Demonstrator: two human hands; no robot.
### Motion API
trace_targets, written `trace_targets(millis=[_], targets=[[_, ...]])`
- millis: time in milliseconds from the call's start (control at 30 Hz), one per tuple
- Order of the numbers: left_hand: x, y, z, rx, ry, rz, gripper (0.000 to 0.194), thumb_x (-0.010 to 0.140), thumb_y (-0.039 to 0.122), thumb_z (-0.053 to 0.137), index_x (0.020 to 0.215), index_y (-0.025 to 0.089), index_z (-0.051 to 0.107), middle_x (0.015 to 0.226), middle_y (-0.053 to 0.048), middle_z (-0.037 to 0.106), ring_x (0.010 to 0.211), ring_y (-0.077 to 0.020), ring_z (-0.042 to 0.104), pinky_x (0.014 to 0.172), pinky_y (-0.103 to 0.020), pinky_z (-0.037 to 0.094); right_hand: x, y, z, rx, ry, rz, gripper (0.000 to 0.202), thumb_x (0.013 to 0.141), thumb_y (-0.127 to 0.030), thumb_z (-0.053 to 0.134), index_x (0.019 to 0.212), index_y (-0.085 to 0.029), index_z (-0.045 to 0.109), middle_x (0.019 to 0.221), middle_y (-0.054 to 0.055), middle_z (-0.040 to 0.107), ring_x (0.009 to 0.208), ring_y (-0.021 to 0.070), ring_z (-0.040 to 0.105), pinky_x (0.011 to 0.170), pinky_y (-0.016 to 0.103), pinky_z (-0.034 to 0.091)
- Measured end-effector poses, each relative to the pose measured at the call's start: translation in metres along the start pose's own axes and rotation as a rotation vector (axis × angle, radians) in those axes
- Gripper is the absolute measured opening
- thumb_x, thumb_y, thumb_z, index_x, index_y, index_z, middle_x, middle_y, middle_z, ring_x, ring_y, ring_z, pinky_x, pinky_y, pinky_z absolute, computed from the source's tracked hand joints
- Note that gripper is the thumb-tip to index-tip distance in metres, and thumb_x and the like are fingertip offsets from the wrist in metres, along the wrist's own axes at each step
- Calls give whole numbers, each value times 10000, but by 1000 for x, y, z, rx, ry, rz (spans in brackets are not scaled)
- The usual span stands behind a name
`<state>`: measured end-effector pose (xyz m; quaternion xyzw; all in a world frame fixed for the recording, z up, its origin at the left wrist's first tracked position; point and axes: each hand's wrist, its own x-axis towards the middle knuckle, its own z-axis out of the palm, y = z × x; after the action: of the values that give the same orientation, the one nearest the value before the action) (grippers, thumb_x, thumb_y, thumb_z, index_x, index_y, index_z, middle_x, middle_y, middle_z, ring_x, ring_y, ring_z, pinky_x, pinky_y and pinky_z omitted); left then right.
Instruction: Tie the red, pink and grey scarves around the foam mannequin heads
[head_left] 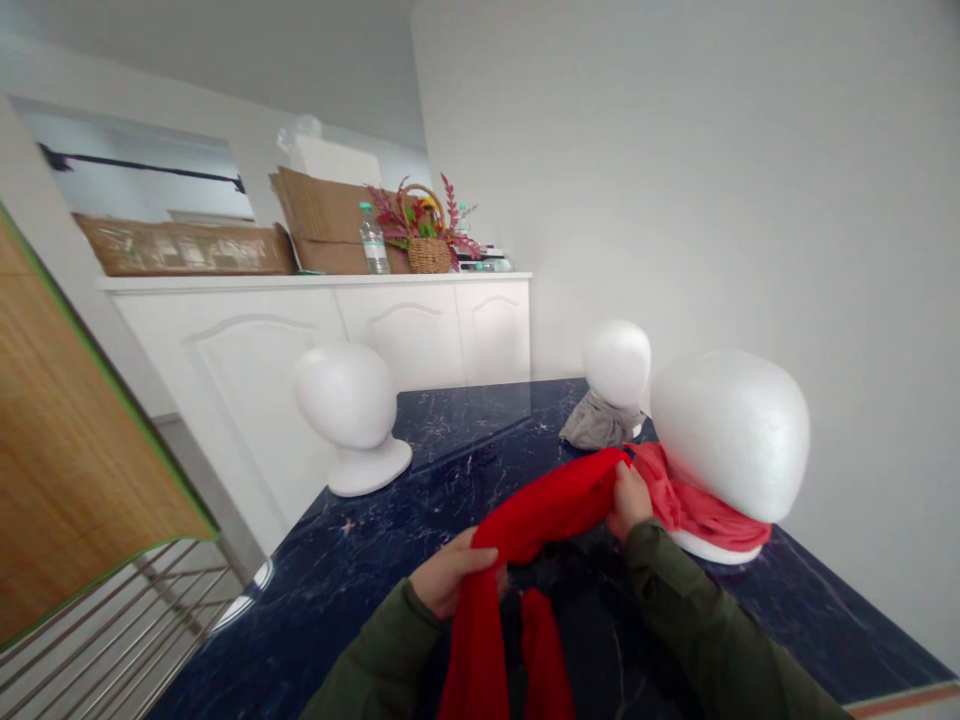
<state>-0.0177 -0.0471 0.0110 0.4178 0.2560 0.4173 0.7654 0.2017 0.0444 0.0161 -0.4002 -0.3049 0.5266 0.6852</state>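
A bright red scarf [551, 508] is stretched between my two hands above the dark blue marbled table. My left hand [454, 570] is closed round it at the lower left, thumb on top, and its ends hang down toward me. My right hand [628, 500] pinches the other end, close to a white foam head [731, 430] that has a coral-red cloth [712, 515] round its neck. Farther back, another foam head [616, 362] wears a grey cloth [596, 420]. To the left stands a bare foam head [349, 400] on its round base.
The marbled table [450, 430] reaches back to a white cabinet [292, 340]. On the cabinet are cardboard boxes [322, 220], a plastic bottle [373, 240] and a flower basket [430, 253]. A metal rack [142, 625] with a wooden-looking panel [82, 440] stands at left.
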Motion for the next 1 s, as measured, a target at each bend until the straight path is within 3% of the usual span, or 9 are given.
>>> trace_targets(millis=[167,300,367,500,567,633,733,867,1000], targets=[[6,25,-9,-283,465,245,136,748,263,512,779,145,573,671,-10,606,612,-99,581,657,-229,482,-36,11,13,-58,-435,205,317,677,-340,518,966,-217,469,854,22,599,598,148,559,426,237,396],[10,18,0,-219,396,285,300,788,313,415,990,150,566,974,-60,627,926,-182,574,849,-316,443,-88,43,29,-204,-971,378,660,621,-395,631,1192,-211,354,792,14,599,514,111,524,434,219,381],[11,9,7,-157,306,278,352,786,328,408,1060,153,542,1110,-59,574,1035,-190,519,925,-325,389,-105,58,34,-284,-1109,360,714,550,-305,707,1179,-202,384,671,-27,577,459,85,479,444,208,369],[12,1,7,-35,188,166,403,784,385,398,1057,132,552,1102,-88,576,1046,-202,514,949,-337,358,-110,67,37,-359,-976,462,270,589,-237,640,833,-141,576,491,-52,500,351,52,373,380,186,281],[12,6,-4,54,232,75,409,768,429,411,943,111,599,943,-110,638,932,-222,576,877,-359,413,-103,61,36,-285,-876,561,128,600,-202,581,711,-139,581,489,-37,517,356,60,397,397,195,313],[13,13,-23,193,374,75,402,740,460,436,792,107,620,760,-99,658,760,-222,615,767,-362,462,-92,52,35,-111,-778,640,139,608,-190,527,730,-151,582,564,-12,575,446,96,497,487,223,399],[13,26,-63,583,736,280,409,704,495,452,643,118,597,588,-58,621,587,-189,584,647,-329,472,-76,41,31,129,-641,779,259,678,-278,421,834,-141,575,734,59,636,678,165,596,665,307,454],[6,45,-113,848,1098,430,409,697,486,408,674,118,584,741,-85,635,678,-206,582,652,-331,462,-57,40,25,304,-555,797,384,732,-349,308,919,-127,560,929,102,629,887,197,584,780,368,437],[-2,64,-142,1037,1409,457,480,661,445,466,984,101,558,1010,-127,576,966,-286,513,840,-410,381,-51,47,23,326,-523,776,427,753,-402,311,911,-103,572,894,115,637,863,190,594,808,355,431]])
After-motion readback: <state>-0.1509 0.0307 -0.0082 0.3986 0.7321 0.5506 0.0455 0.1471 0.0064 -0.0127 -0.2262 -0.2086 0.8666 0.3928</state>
